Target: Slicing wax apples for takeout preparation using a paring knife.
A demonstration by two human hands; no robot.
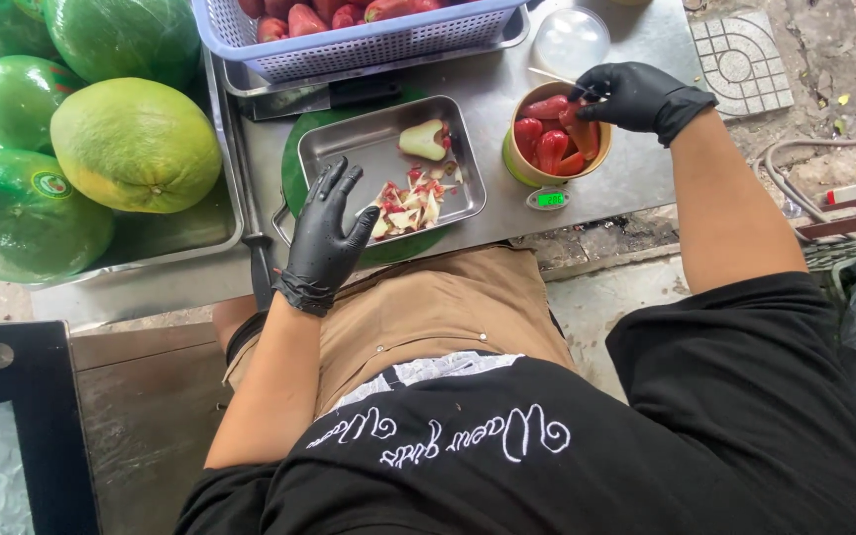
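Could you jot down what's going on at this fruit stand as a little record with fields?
Left hand: left hand, black glove, open, resting at the edge of the metal tray
Right hand: right hand, black glove, fingertips on the red fruit pieces in the paper cup
In tray: fruit scraps, one cut piece
Beyond: blue basket of red fruit
Left side: large green fruits

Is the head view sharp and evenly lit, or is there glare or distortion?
Head view: soft, even daylight, no hard shadows; mild sheen on the metal tray and clear lid; the left hand and right hand look sharp; wide-angle bending toward the edges.
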